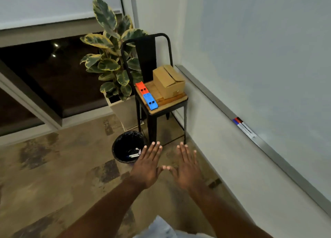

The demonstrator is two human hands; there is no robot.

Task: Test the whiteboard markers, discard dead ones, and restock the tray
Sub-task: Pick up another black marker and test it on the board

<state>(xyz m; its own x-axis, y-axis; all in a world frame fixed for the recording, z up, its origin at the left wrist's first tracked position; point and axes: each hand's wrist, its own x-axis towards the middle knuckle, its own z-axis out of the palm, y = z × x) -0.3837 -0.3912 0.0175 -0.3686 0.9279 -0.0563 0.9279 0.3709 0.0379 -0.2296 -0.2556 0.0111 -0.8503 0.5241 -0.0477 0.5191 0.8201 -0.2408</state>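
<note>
Left hand [148, 164] and right hand [186, 168] spread flat, markers [244, 127] well apart rightward.

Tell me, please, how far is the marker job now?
Done, it seems: a discarded marker lies in the bin, and capped markers lie on the tray. In hand: nothing; left hand and right hand are flat and empty. Left: perhaps more restocking from the cardboard box on the chair; I cannot tell.

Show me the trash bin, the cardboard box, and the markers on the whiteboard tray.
trash bin [125, 141], head view, inner back wall.
cardboard box [169, 76], head view, top flap.
markers [244, 128], head view, white barrels.
</note>
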